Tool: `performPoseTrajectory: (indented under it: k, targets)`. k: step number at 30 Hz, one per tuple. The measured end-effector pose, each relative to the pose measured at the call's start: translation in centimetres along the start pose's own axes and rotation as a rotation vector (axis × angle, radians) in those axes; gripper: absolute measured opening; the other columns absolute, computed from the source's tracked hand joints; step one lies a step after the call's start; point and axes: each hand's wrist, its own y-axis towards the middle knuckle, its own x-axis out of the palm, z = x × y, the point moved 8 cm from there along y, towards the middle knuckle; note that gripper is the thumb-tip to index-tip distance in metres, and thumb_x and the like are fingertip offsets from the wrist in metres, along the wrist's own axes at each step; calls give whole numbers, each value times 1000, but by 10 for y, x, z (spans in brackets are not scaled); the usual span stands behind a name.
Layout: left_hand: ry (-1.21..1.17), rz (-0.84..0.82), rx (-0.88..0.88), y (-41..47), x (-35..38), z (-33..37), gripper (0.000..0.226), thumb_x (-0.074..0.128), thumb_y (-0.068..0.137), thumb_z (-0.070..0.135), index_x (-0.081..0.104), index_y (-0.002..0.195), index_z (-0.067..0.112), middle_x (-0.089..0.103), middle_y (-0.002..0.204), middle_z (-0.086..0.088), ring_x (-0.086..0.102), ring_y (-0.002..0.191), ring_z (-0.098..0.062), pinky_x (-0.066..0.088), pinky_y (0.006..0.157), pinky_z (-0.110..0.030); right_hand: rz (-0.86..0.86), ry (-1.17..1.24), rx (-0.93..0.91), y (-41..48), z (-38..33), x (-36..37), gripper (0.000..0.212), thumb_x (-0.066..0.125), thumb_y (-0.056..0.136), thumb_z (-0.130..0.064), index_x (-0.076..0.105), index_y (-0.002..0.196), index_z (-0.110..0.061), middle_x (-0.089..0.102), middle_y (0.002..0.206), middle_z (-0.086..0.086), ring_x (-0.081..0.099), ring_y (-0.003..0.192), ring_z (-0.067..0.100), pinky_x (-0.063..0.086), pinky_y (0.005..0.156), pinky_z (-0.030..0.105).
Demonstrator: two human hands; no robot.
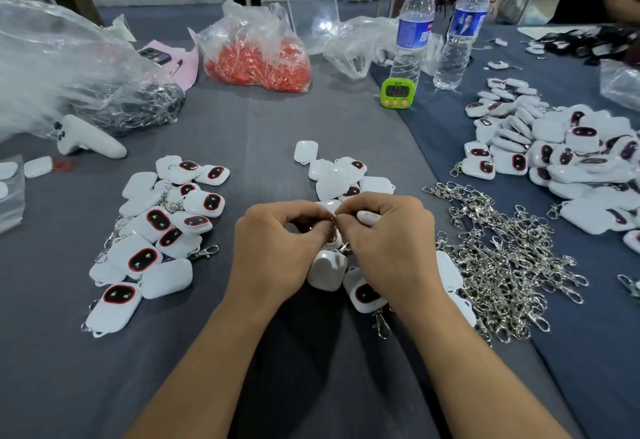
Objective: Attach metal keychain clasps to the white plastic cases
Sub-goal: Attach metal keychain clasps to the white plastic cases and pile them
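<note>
My left hand (pixel 277 248) and my right hand (pixel 388 244) meet at the table's middle, fingertips pinched together over a small metal keychain clasp (pixel 335 219). A white plastic case (pixel 327 270) hangs just below the fingers; its link to the clasp is hidden. Another case with a clasp (pixel 367 295) lies under my right wrist. Bare white cases (pixel 341 175) are heaped just beyond my hands. A pile of loose metal clasps (pixel 498 262) lies to the right. Cases with clasps on them (pixel 156 230) are piled at the left.
A large heap of cases (pixel 568 158) fills the right side. Behind stand two water bottles (pixel 414 30), a green timer (pixel 397 92), a bag of orange parts (pixel 258 57) and a plastic bag of metal parts (pixel 138 106). A white controller (pixel 88 139) lies at the left.
</note>
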Motion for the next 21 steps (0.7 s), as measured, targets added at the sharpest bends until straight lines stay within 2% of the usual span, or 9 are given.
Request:
performPoseTrajectory:
  k: [2,3,5,10,15,21]
  targets:
    - [-68,-59,-56,1,4,-5,16,79,77,16,80,78,32,74,71,14,69,65,-3,60,64,-28,-5,3,-9,0,0,1,20,75,81,-15,73,74,-33,71,72,-25,66,73,-6,49,64,9]
    - [-98,-89,-86,1,6,-8,14,79,75,18,80,77,31,75,71,10,72,68,-9,62,68,-36,-8,0,-18,0,-1,1,20,75,82,-14,74,76,-33,71,73,-24,67,74,-6,50,65,10]
    - [-141,-133,-120,2,8,-11,10,75,70,23,80,77,30,76,72,6,74,71,-15,63,71,-44,-13,-2,-47,-1,-4,1,21,74,82,-13,76,80,-34,72,76,-23,67,75,-5,51,67,11]
    - [-175,-206,-155,3,9,-16,10,76,66,27,79,75,30,76,71,1,74,70,-24,62,70,-51,-62,7,-108,-2,-10,2,24,73,83,-7,77,76,-30,71,75,-19,67,74,-2,47,62,7]
    - [-177,-229,-167,3,9,-18,11,77,66,25,80,75,30,76,71,0,74,71,-26,62,72,-53,-104,-23,-112,0,-10,3,25,72,82,-6,77,74,-28,71,71,-17,68,72,3,50,63,14]
    - [-182,-265,-203,3,11,-21,12,75,64,22,81,73,27,76,70,-1,70,65,-15,61,72,-45,-131,-54,-127,-1,-11,5,22,72,80,-7,77,74,-28,70,71,-19,66,72,3,48,61,15]
